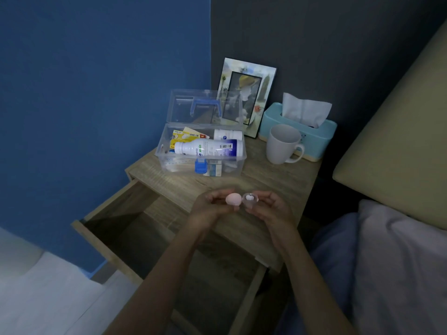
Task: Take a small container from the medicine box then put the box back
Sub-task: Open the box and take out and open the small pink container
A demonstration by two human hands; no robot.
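Observation:
The clear plastic medicine box (pixel 239 163) stands on the wooden nightstand with its lid (pixel 176 110) tipped up and a blue handle on it. Inside lie a large white bottle (pixel 208 148), a smaller white bottle (pixel 227 134), yellow packets and small cartons. In front of the box, above the nightstand's front edge, my left hand (pixel 208 209) holds a small pink cap (pixel 233 199). My right hand (pixel 271 209) holds a small clear container (pixel 250 200) with something pink-white inside. The cap and the container are side by side, almost touching.
The nightstand drawer (pixel 145 228) is pulled out below my arms. A grey mug (pixel 283 143), a blue tissue box (pixel 314 139) and a picture frame (pixel 246 93) stand behind and right of the medicine box. A bed with a pillow (pixel 399 250) lies at the right.

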